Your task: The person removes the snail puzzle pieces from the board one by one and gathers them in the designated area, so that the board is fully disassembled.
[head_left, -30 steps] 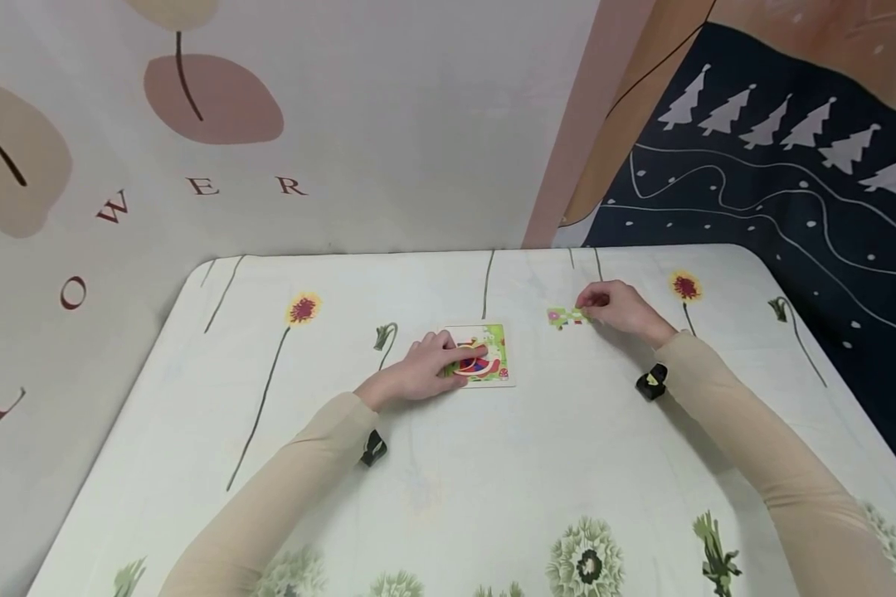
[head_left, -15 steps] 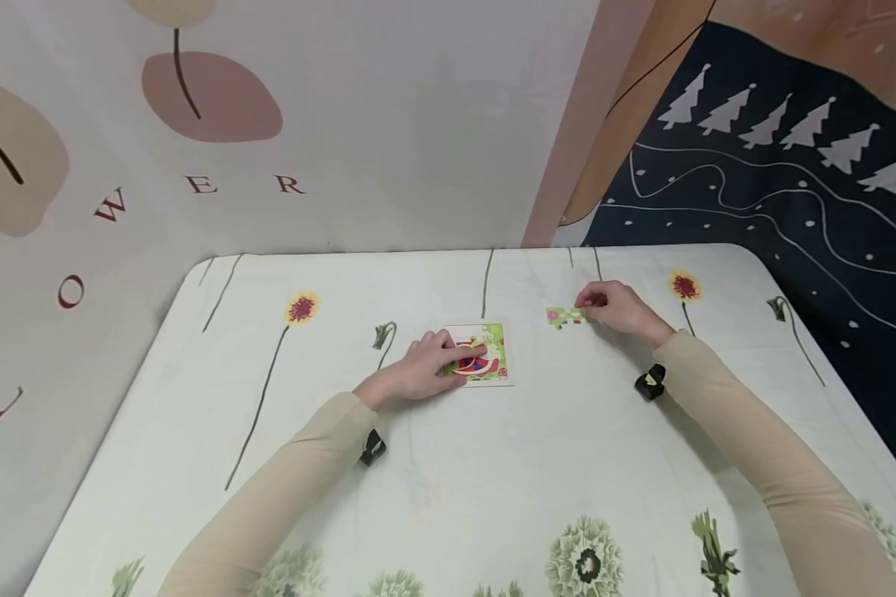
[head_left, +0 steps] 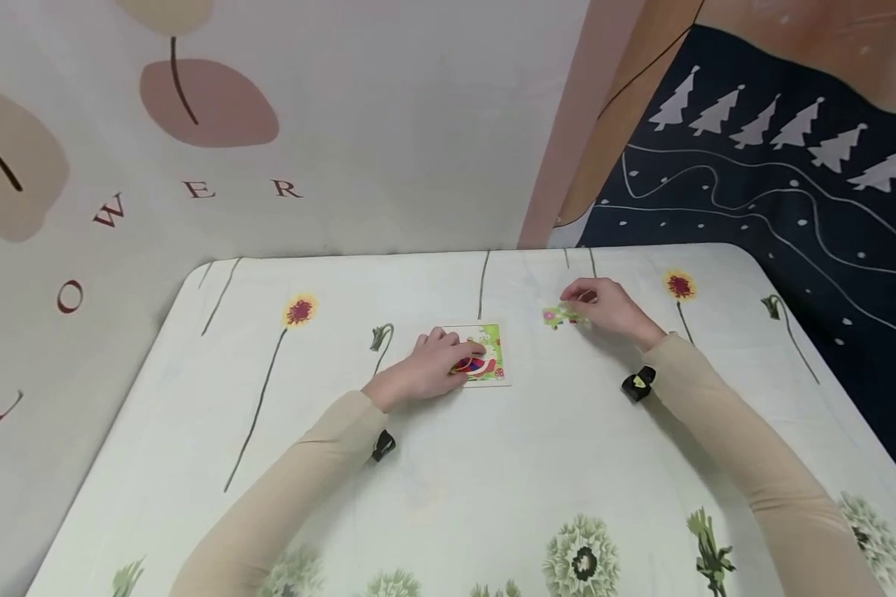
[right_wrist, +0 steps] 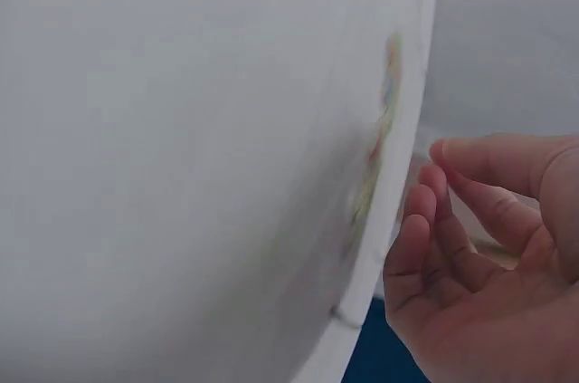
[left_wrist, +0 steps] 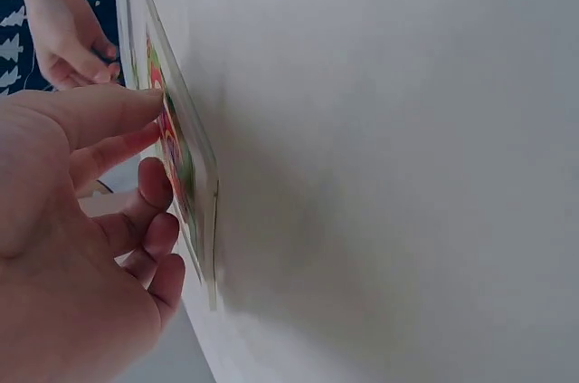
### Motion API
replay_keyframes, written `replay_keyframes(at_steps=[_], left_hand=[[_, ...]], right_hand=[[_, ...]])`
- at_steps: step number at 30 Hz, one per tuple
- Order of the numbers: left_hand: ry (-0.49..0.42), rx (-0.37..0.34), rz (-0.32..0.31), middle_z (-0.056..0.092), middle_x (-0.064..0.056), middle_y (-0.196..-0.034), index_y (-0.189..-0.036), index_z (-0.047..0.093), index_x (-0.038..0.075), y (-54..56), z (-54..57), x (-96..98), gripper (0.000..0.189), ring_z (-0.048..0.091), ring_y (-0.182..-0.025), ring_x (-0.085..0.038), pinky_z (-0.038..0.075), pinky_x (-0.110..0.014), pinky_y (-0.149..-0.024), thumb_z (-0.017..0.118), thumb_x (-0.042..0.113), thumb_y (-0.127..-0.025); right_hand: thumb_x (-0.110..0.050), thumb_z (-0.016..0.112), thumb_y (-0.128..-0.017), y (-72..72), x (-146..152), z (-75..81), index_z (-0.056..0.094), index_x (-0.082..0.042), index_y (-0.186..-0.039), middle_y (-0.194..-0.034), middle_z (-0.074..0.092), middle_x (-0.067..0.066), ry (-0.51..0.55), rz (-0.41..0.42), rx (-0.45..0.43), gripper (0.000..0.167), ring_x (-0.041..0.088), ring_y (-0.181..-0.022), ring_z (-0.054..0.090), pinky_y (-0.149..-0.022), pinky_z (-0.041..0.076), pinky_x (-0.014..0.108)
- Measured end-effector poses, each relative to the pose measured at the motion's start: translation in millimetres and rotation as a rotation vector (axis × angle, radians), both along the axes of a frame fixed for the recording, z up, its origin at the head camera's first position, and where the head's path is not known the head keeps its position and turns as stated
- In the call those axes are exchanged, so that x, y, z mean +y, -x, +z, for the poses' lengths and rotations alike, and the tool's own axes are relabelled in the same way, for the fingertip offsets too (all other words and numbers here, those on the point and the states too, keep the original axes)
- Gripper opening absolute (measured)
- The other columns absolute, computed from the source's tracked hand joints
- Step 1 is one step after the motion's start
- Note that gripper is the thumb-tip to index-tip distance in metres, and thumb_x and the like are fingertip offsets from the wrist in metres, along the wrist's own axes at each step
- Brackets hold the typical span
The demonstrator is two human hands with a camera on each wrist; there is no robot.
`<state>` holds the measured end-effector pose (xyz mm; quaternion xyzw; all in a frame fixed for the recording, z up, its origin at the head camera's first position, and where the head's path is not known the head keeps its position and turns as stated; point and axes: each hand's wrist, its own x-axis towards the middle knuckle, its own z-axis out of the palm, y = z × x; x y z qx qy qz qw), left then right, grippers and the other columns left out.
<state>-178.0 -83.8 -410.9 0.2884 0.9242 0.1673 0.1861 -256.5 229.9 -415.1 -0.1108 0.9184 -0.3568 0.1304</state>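
Under my left hand (head_left: 433, 365) lies a square picture puzzle board (head_left: 493, 377) with a pale rim and a red, blue and green print. The fingers of this hand rest on its left half and hide part of the picture. In the left wrist view the board (left_wrist: 194, 157) shows edge-on beside the loosely bent fingers. Further right, my right hand (head_left: 608, 311) hovers over a few small bright puzzle pieces (head_left: 550, 317), partly covering them. The right wrist view shows its thumb and fingertips close together, no piece visible between them, beside the blurred pieces (right_wrist: 375, 166).
A white flower-printed cloth (head_left: 478, 464) covers the table. Its far edge meets a pale printed wall hanging (head_left: 388, 124). A dark hanging with white trees (head_left: 754, 182) stands along the right side. Each wrist carries a black camera (head_left: 638, 384).
My right hand has shifted slightly left and up over the loose pieces. The left hand stays on the puzzle board. The head view has moved slightly.
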Motion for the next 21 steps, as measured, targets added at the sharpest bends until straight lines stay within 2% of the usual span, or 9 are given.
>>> replay_keyframes(at_steps=[7, 10, 17, 21], left_hand=[[-0.062, -0.019, -0.002, 0.058, -0.012, -0.12, -0.144, 0.052, 0.018, 0.9, -3.3, 2.9, 0.048, 0.04, -0.107, -0.026, 0.031, -0.037, -0.087, 0.06, 0.013, -0.097], [-0.081, -0.032, -0.002, 0.057, -0.01, -0.117, -0.143, 0.053, 0.019, 2.3, -5.5, 4.4, 0.046, 0.039, -0.105, -0.024, 0.032, -0.035, -0.085, 0.06, 0.017, -0.098], [-0.09, -0.064, -0.011, 0.052, -0.006, -0.108, -0.145, 0.051, 0.022, 6.2, -8.2, 5.1, 0.049, 0.039, -0.097, -0.02, 0.029, -0.032, -0.082, 0.063, 0.024, -0.097], [-0.101, -0.074, -0.027, 0.05, -0.006, -0.106, -0.147, 0.05, 0.024, 9.3, -11.9, 2.8, 0.052, 0.037, -0.095, -0.019, 0.026, -0.031, -0.081, 0.064, 0.025, -0.097]], right_hand=[[-0.007, 0.059, -0.097, -8.1, -27, 6.3, 0.07, 0.0, -0.112, -0.11, 0.068, 0.018, 0.077, 0.035, 0.07, 0.02, 0.028, -0.096, 0.06, -0.073, 0.046, 0.025], [-0.006, 0.06, -0.096, -11.4, -37, 6.9, 0.071, 0.001, -0.111, -0.108, 0.069, 0.018, 0.102, 0.071, 0.077, 0.02, 0.028, -0.093, 0.061, -0.074, 0.046, 0.025], [-0.003, 0.059, -0.095, -16.4, -54, 2.4, 0.071, 0.001, -0.11, -0.109, 0.071, 0.018, 0.099, 0.184, 0.074, 0.019, 0.027, -0.096, 0.063, -0.087, 0.047, 0.034], [-0.004, 0.061, -0.095, -18.6, -65, 0.5, 0.071, -0.001, -0.111, -0.112, 0.071, 0.017, 0.085, 0.235, 0.044, 0.019, 0.025, -0.095, 0.063, -0.086, 0.048, 0.035]])
